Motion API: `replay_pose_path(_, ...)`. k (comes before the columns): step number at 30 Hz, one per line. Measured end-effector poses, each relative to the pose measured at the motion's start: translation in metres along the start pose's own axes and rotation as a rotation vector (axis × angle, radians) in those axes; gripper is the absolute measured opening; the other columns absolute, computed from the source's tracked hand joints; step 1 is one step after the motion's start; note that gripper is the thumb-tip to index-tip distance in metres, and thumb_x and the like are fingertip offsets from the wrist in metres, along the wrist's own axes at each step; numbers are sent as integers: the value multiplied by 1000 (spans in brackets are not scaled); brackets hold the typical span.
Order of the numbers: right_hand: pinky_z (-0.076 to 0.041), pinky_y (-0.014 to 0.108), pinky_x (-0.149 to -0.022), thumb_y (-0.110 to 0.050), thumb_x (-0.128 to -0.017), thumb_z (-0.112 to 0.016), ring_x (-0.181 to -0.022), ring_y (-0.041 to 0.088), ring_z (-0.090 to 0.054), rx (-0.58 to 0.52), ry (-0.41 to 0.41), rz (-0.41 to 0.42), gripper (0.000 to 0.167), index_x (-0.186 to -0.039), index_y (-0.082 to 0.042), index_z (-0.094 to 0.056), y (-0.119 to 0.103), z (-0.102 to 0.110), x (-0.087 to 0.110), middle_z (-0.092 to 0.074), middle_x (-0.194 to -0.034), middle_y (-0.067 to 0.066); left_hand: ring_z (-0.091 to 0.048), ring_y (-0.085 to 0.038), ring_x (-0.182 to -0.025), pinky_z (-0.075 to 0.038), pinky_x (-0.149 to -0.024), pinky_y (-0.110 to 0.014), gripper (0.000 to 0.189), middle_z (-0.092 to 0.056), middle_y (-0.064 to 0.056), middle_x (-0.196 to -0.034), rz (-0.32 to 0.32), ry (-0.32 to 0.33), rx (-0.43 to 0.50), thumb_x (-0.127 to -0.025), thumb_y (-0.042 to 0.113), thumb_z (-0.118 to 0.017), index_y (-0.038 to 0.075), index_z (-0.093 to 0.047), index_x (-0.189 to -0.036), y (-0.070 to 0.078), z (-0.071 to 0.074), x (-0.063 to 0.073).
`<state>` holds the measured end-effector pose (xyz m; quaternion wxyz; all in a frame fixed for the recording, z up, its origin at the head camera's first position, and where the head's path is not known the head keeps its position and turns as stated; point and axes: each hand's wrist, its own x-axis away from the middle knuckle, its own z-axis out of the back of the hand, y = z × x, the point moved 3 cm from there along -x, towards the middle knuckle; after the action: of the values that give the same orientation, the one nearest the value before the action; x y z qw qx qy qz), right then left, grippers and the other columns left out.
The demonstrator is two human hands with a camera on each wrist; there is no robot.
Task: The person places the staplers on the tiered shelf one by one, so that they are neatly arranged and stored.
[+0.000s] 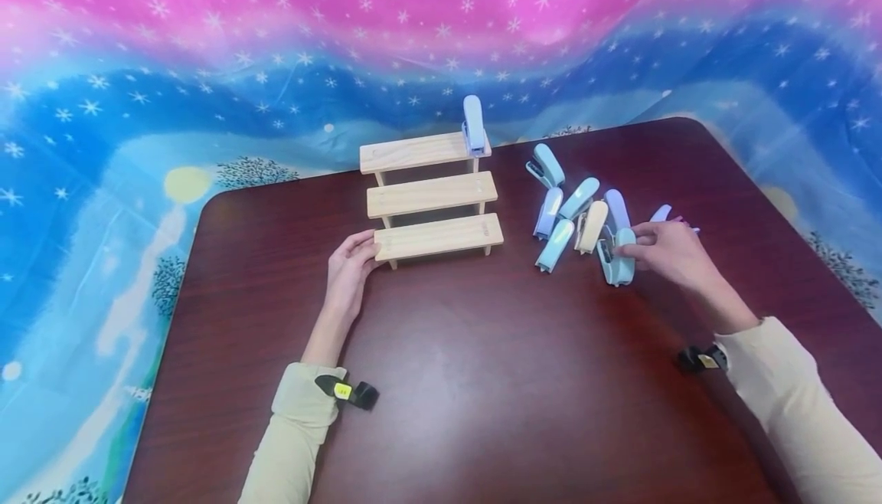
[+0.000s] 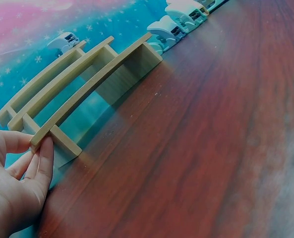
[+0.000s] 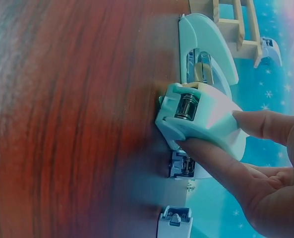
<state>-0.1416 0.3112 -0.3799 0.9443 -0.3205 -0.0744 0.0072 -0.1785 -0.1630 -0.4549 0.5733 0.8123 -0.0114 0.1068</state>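
Note:
A three-step wooden rack [image 1: 441, 237] stands on the table. My left hand [image 1: 350, 274] holds the left end of its lowest step, thumb above and fingers beneath in the left wrist view. On the right, my right hand [image 1: 671, 251] pinches a mint green stapler [image 3: 216, 116] by its sides, at the near edge of a group of staplers. Whether this stapler touches the table cannot be told. A lavender stapler [image 1: 474, 125] stands on the top step at its right end. Close to the held stapler lie a cream stapler [image 1: 591, 226] and another lavender stapler [image 1: 616, 209].
More staplers lie between rack and right hand: mint green ones, such as a far one [image 1: 549, 165] and a near one [image 1: 554, 246], and a lavender one [image 1: 549, 213]. Partly hidden behind the right hand is a lavender piece [image 1: 660, 213]. A patterned cloth [image 1: 413, 29] hangs behind the table [image 1: 482, 381].

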Motion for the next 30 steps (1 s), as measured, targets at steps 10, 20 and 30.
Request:
replay_pose_path(10,-51,11,-64,-25,-98,-72,-83,34,-77,-72,27,-85,57,-131,19,-56,3,18,6,-69,-111,34,-67,-11,-85,-55,-76,-22,33,-70,-2,-100,-5,2,8,-97,-6,-61,-8,-59,-129,-2,-2,0)
replay_pose_path(20,-55,17,-64,-32,-96,-75,-70,9,-74,-140,111,-127,59,-133,12,-60,-7,42,4,-75,-106,24,-67,-11,-85,-55,-76,-22,34,-71,-2,-100,-5,-10,18,-97,-6,-61,-9,-58,-130,-2,-1,2)
replay_pose_path(30,-57,21,-64,-42,-93,-78,-72,8,-73,-218,170,-185,65,-134,6,-61,-19,59,1,-72,-85,-17,-67,-10,-86,-55,-76,-21,33,-71,-1,-100,-5,-7,11,-97,-6,-61,-8,-58,-130,0,1,0)
